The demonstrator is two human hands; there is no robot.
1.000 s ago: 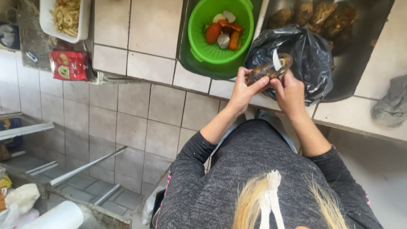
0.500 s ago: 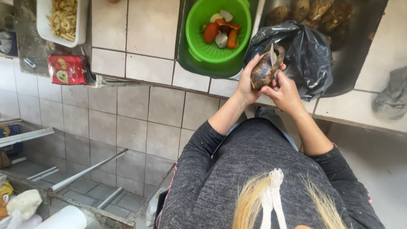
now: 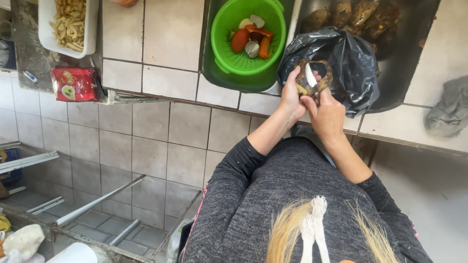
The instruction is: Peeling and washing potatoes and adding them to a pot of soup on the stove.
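The left hand (image 3: 291, 95) is curled around a brown, dirt-skinned tuber (image 3: 314, 78), fingers wrapped over its near side, holding it above the mouth of a black plastic bag (image 3: 348, 63). The right hand (image 3: 325, 113) sits just beside it at about four o'clock, closed on a knife whose pale blade (image 3: 310, 74) lies flat against the tuber's top; the thumb presses toward the skin. Both hands touch the tuber and meet at the edge of the tiled counter (image 3: 165, 48). The bag spreads from the tuber toward two o'clock, its crumpled rim open. At twelve to one o'clock behind the bag, more brown tubers (image 3: 360, 14) lie in a dark tray. At ten o'clock a green colander (image 3: 229, 44) holds cut vegetables, orange, red and white. Far off at nine o'clock a red packet (image 3: 74, 84) lies on the counter's edge, with a white tray of pale strips (image 3: 68, 22) above it. At three o'clock a grey cloth (image 3: 451, 109) rests on the tiles.
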